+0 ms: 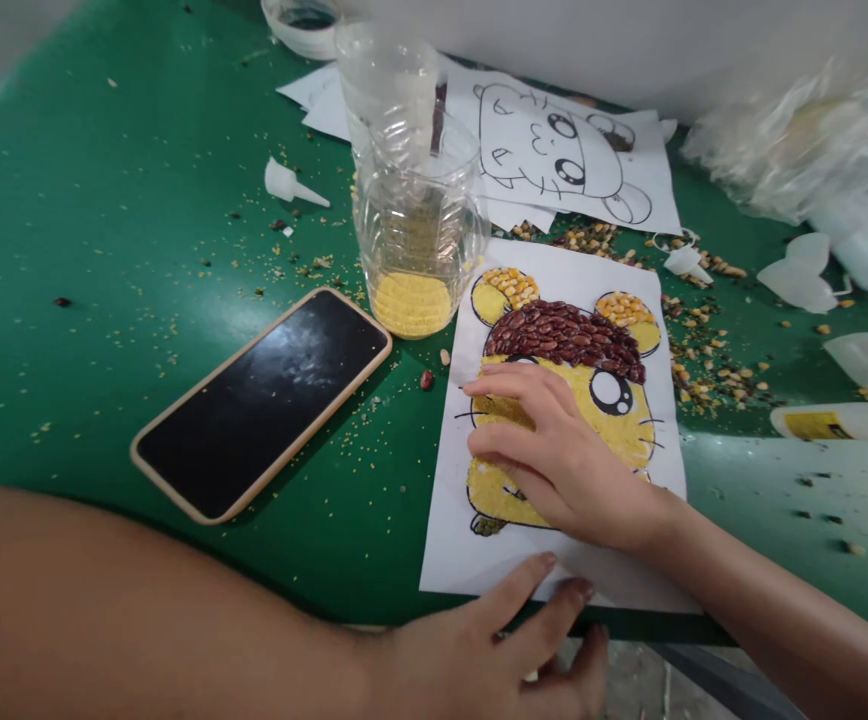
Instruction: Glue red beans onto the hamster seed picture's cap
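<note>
Noting our hand positions: our right hand lies over the middle of the seed picture's sheet, fingers spaced apart and slightly bent, palm down. We see nothing held in it, and cannot tell how firmly it presses. Our left hand sits at the near edge, fingers spread, two tips over the white margin; its underside is hidden, so contact is uncertain.

The sheet lies flat on the green table, near the table's edge, with the phone to its left and a clear plastic jar by its far left corner. Loose seeds are scattered along its right side.

Handling estimate: we judge the paper light and limp, weighted unevenly by the dark red seeds across the forehead. The fine yellow grains probably rub off easily; we cannot tell whether any glue is dry. Bending would likely crack or shed the layer. Best hold, in our view: both bare side margins, kept level, with support beneath, and no fingers on the seeds.
</note>
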Demonstrator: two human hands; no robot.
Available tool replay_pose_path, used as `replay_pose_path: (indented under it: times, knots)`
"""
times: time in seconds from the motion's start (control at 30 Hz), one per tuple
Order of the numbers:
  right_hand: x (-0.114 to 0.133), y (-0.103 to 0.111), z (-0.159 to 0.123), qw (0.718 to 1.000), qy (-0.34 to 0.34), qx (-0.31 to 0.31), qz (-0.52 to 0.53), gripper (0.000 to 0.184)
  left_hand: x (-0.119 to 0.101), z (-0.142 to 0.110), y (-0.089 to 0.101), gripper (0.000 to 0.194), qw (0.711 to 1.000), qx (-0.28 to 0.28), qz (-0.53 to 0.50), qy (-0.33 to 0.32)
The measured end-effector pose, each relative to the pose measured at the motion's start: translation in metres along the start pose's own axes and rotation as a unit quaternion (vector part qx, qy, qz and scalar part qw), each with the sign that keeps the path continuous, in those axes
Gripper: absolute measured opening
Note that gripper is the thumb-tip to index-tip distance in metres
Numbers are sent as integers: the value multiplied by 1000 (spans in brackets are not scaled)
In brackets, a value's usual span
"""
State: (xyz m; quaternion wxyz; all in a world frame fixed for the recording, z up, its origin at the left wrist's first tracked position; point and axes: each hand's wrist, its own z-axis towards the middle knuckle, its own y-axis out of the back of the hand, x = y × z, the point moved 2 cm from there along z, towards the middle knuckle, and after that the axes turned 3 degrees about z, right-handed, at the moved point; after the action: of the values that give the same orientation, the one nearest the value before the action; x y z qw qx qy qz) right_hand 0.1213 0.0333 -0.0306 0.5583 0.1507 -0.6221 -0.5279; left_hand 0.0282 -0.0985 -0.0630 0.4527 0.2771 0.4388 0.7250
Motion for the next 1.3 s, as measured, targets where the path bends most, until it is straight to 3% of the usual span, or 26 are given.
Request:
replay_pose_path:
  times: [0.13, 0.3, 0.43, 0.57, 0.73, 0.83, 1.3]
  knots:
    - [3, 0, 0, 998, 48, 43, 21, 17, 1, 0, 1, 32, 1000, -5, -1, 6]
    - [1, 1, -1, 1000, 7, 14, 6, 19, 0, 0, 1, 34, 1000, 1, -10, 5]
    - [2, 0, -2, 997, 52, 44, 24, 19, 0, -1, 0, 33, 1000, 0, -5, 6]
    - [1, 0, -2, 999, 24, 27, 13, 19, -1, -1, 0, 32, 1000, 1, 1, -1]
    - [2, -1, -2, 997, 50, 60, 26, 17, 1, 0, 2, 31, 1000, 9, 6, 3]
    - [1, -1, -2, 998, 24, 47, 20, 17, 1, 0, 3, 33, 1000, 17, 7, 0]
    - [2, 1, 0, 997, 30, 58, 39, 17, 2, 2, 6, 31, 1000, 16, 4, 12]
